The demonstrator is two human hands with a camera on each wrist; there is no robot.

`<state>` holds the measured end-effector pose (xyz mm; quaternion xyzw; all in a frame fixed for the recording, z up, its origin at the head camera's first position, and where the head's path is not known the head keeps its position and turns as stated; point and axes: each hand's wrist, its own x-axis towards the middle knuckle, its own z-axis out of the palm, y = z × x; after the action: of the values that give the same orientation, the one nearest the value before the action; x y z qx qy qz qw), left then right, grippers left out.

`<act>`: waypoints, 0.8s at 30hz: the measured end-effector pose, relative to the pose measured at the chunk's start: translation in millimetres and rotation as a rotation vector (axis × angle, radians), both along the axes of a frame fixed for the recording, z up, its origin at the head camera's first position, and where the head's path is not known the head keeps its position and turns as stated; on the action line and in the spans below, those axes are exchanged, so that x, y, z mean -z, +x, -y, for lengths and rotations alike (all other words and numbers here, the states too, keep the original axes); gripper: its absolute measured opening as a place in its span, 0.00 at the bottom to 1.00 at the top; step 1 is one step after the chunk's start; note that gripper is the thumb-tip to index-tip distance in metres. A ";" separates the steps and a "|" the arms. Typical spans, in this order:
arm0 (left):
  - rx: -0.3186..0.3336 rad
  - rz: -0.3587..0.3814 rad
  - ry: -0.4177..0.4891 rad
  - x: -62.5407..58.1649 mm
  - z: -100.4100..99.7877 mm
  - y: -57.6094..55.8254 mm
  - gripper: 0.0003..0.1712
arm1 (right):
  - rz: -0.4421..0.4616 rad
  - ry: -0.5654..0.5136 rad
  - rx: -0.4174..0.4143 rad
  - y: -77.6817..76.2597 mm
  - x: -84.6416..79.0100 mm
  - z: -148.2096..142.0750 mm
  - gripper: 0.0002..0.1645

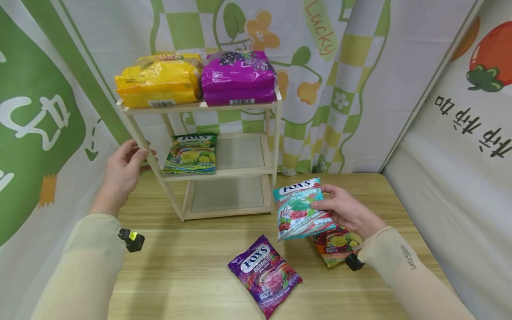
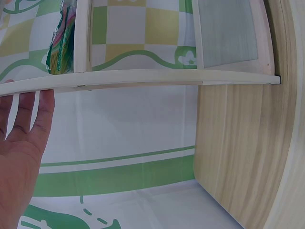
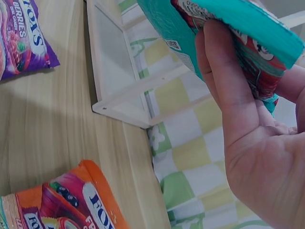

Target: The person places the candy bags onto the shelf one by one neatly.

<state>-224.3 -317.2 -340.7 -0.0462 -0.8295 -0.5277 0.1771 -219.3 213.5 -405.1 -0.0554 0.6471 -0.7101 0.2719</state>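
My right hand (image 1: 349, 209) pinches a teal Fox's mint blossom candy bag (image 1: 300, 209) by its right edge, thumb in front and fingers behind. The bag hangs above the table, just right of the wooden shelf rack (image 1: 218, 173). My left hand (image 1: 125, 166) grips the rack's front left post, with fingertips against the post (image 2: 128, 78) in the left wrist view. A green Fox's spring tea bag (image 1: 192, 153) leans on the middle shelf. Below the held bag lies an orange Fox's bag (image 1: 338, 244), partly hidden. A purple Fox's berries bag (image 1: 266, 275) lies flat nearer the front.
A yellow candy bag (image 1: 160, 82) and a magenta candy bag (image 1: 238, 78) sit side by side on the rack's top. The rack's bottom shelf (image 1: 228, 195) is just above the wooden table (image 1: 192, 266). Printed curtains (image 1: 364, 89) enclose the back and sides.
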 end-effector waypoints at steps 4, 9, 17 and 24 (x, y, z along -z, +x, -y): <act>-0.004 0.004 -0.007 -0.5 0.3 -0.1 0.19 | 0.019 -0.051 -0.025 1.4 -2.1 4.5 0.27; -0.011 0.008 -0.013 -1.1 0.0 -0.3 0.19 | 0.014 -0.039 -0.044 2.1 -3.5 9.5 0.27; -0.020 0.009 -0.011 -0.2 0.2 -1.5 0.19 | 0.005 -0.045 -0.085 4.6 -7.5 20.4 0.29; -0.023 0.012 -0.004 0.2 0.3 -1.7 0.20 | 0.008 -0.062 -0.108 7.0 -10.8 30.3 0.28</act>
<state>-226.0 -317.5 -341.0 -0.0339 -0.8320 -0.5244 0.1781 -212.3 183.2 -394.3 -0.0959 0.6197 -0.7145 0.3103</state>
